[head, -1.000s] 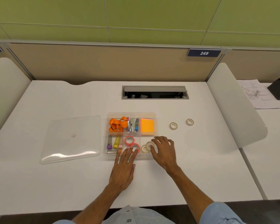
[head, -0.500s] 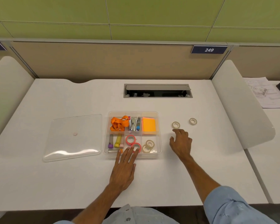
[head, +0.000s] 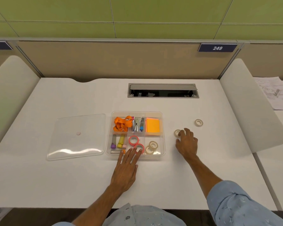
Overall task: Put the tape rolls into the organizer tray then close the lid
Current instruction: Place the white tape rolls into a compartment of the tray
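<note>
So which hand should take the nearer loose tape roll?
Right hand: its fingers already reach the nearer white tape roll. Left hand lies flat against the organizer tray.

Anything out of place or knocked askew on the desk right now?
Nothing damaged or spilled. Two beige tape rolls are outside the organizer tray: one under the right hand fingertips, one farther right. The clear lid lies flat left of the tray, slightly skewed.
</note>
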### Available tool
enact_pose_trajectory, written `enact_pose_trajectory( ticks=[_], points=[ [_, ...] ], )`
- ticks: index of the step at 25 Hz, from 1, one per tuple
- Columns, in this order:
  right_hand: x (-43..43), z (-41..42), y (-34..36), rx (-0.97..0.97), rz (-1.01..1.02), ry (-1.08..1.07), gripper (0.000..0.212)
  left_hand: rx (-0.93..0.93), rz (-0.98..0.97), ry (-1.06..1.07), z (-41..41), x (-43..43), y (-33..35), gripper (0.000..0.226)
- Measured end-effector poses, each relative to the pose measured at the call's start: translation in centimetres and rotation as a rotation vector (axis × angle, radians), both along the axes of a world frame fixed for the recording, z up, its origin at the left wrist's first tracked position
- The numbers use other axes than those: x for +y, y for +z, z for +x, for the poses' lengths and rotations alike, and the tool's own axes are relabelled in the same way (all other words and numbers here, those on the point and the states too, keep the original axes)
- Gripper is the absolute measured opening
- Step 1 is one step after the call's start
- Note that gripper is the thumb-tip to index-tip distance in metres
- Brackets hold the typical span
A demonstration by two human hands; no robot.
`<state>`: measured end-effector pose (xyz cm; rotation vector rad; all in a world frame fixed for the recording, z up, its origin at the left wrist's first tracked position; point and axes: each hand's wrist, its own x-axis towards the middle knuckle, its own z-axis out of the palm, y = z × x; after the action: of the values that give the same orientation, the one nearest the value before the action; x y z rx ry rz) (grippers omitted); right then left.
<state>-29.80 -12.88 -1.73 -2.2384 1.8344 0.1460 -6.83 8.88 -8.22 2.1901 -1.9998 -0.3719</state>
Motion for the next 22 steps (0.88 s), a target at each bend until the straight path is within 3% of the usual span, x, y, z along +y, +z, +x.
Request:
enact_pose_trajectory(
  ticks=[5, 13, 18, 22],
  points=[
    [1.5, -0.3, -0.4, -0.002, -0.007, 0.01, 0.028, -0.001, -0.008, 0.0, 0.0, 0.1, 0.1, 0.061],
    [3.9, 0.6, 0.0, -0.321, -0.094, -0.166, 0.046, 0.017, -0.016, 0.004, -0.2, 0.0, 0.4, 0.062],
    [5.7, 2.3, 0.3, -0.396, -0.125, 0.059, 0.038, 0.03, -0.008, 0.01, -0.1, 0.0, 0.4, 0.061],
    [7.1, 3.3, -0.4, -0.33, -0.052, 0.187, 0.048, 0.012, 0.013, 0.004, 0.1, 0.1, 0.2, 0.062]
  ],
)
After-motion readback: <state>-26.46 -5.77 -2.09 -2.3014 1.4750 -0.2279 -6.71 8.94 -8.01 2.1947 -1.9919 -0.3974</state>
